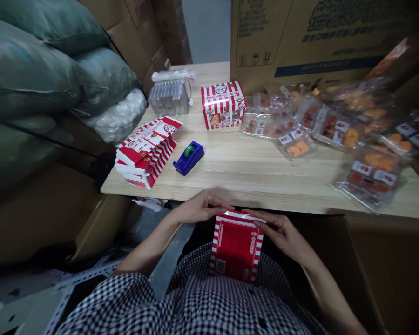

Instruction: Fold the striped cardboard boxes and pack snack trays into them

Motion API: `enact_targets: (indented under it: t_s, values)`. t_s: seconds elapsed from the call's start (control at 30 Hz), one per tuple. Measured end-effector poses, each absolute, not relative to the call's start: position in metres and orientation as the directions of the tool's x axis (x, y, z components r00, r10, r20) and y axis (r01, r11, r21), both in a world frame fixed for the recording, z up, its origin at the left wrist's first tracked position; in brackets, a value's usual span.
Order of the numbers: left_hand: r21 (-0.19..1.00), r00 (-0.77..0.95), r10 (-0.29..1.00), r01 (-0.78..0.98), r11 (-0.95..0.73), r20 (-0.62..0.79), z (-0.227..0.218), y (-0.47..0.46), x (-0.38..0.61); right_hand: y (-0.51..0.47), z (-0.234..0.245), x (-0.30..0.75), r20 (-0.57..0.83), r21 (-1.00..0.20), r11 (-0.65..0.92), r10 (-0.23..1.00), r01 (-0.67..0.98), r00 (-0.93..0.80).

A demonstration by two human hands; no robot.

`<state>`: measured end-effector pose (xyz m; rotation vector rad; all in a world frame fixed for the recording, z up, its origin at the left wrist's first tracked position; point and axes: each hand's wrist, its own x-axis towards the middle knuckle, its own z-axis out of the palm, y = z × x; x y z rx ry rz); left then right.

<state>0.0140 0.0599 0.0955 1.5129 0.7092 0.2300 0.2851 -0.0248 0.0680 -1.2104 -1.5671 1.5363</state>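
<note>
A red box with white-striped borders (236,249) rests against my lap, just below the table's front edge. At its upper left corner my left hand (207,207) pinches the top edge between thumb and fingers. My right hand (274,228) grips the same edge at the upper right, fingers along the top and thumb on the printed face. Beyond them on the table stand a blue tape dispenser (189,158) with a green core and a stack of flattened red-and-white boxes (148,151). A made-up striped box (223,104) stands upright farther back.
Clear plastic packets with orange pieces (298,146) spread over the right side of the wooden table (237,179). Clear plastic cases (169,97) stand at the back left. A big cardboard carton (317,56) rises behind, and stuffed sacks (31,70) pile up on the left.
</note>
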Motion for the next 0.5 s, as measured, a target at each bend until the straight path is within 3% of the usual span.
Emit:
enact_targets:
  t_s: [0.2, 0.33, 0.5]
  values:
    - [0.956, 0.782, 0.6, 0.278, -0.094, -0.168, 0.102, 0.039, 0.0, -0.028, 0.063, 0.282, -0.147, -0.978, -0.079, 0.917, 0.192, -0.37]
    - [0.969, 0.677, 0.719, 0.247, -0.024, -0.154, 0.088, 0.03, 0.0, -0.034, 0.064, 0.275, -0.098, -0.979, -0.029, 0.935, 0.202, -0.341]
    - [0.976, 0.638, 0.744, 0.194, 0.098, -0.201, 0.069, 0.03, 0.002, -0.038, 0.064, 0.27, -0.066, -0.974, 0.008, 0.945, 0.225, -0.319]
